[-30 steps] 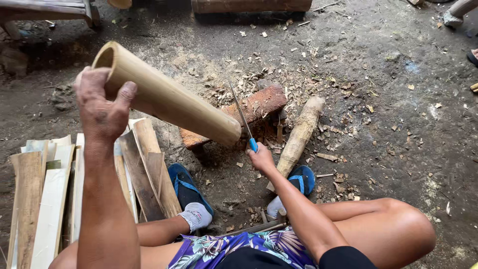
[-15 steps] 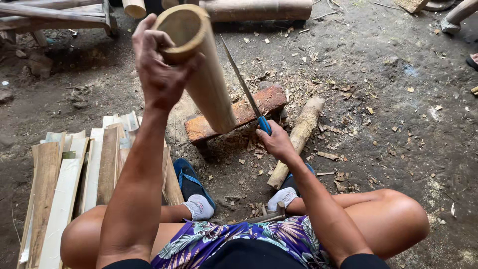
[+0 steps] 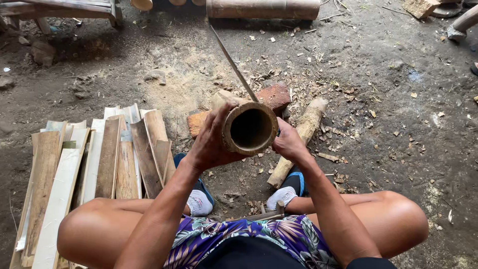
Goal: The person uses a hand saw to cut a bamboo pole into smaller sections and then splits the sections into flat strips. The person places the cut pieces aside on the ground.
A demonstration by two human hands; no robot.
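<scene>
Centre of frame: your left hand (image 3: 211, 142) wraps the rim of an upright bamboo tube (image 3: 250, 128), its hollow end facing you.

Right of the tube: your right hand (image 3: 288, 142), closed on the handle of a long blade (image 3: 234, 65) that slants toward the upper centre, its edge meeting the tube's rim.

Behind the tube: a reddish wooden block (image 3: 271, 94) on the dirt floor (image 3: 388, 114).

Centre right: a short log (image 3: 298, 139), lying aslant.

Left of frame: a stack of split bamboo slats (image 3: 89, 164).

Top edge: a thick bamboo pole (image 3: 264, 9), lying flat.

Lower centre: your feet in white socks (image 3: 199, 201) and blue sandals.
</scene>
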